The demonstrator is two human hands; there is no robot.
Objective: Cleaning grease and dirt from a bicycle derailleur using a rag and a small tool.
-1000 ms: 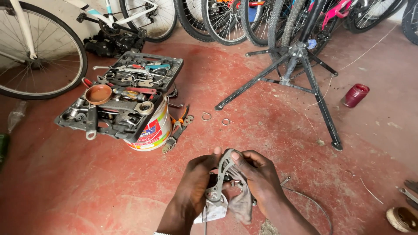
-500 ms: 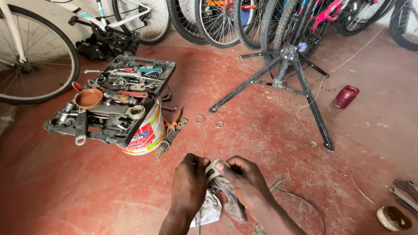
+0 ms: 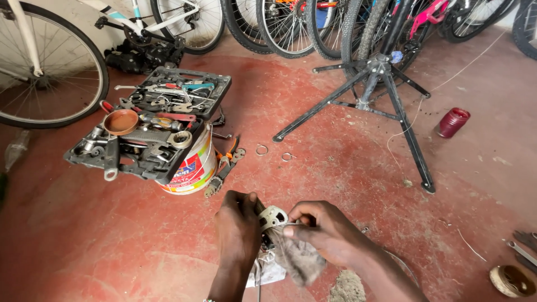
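Low in the head view, above the red floor [image 3: 84, 246], the left hand [image 3: 238, 229] is closed around a small pale metal bicycle part [image 3: 272, 217], its fingers wrapped over the dark lower end. The right hand [image 3: 321, 232] pinches a grey rag [image 3: 296, 260] against the part's right side, thumb and fingers drawn narrow. The part appears rigid, light enough for one hand, and probably greasy, so slippery where bare; the body under the left palm is judged the sound hold. The rag is soft and limp, giving grip through its cloth. Count: one part, one rag, two hands on them. Nearby stand one open tool case [image 3: 151, 126] resting on one painted tin [image 3: 190, 168], one black repair stand [image 3: 375, 95], one dark red cup [image 3: 452, 122], two small wire rings [image 3: 262, 149].
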